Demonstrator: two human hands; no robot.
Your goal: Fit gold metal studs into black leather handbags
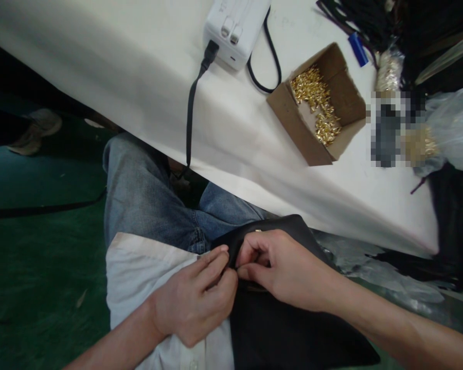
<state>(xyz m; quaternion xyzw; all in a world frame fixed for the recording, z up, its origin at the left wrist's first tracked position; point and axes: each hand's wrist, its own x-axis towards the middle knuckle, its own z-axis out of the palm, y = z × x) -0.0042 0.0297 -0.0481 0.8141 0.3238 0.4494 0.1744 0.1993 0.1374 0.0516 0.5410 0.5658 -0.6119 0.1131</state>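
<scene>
A black piece of material (289, 329) lies across my lap, over the jeans and the white shirt. My left hand (202, 295) is closed on its folded edge, with the fingers curled. Right beside it, my right hand (272, 264) pinches the same black edge between thumb and index finger, and the fingertips of both hands nearly touch. Anything small between the fingertips is hidden. A little gold-coloured bit (258, 231) shows just above my right hand. On the white table stands an open cardboard box (299, 131) with many small gold pieces (312, 88) inside.
A white power bank (235, 33) with a black cable (191, 115) hanging over the edge of the white table (139, 92). Plastic bags (457, 126), a blue cylinder (358, 50) and black cords lie at the right. Another person's shoe (46, 122) is at the far left.
</scene>
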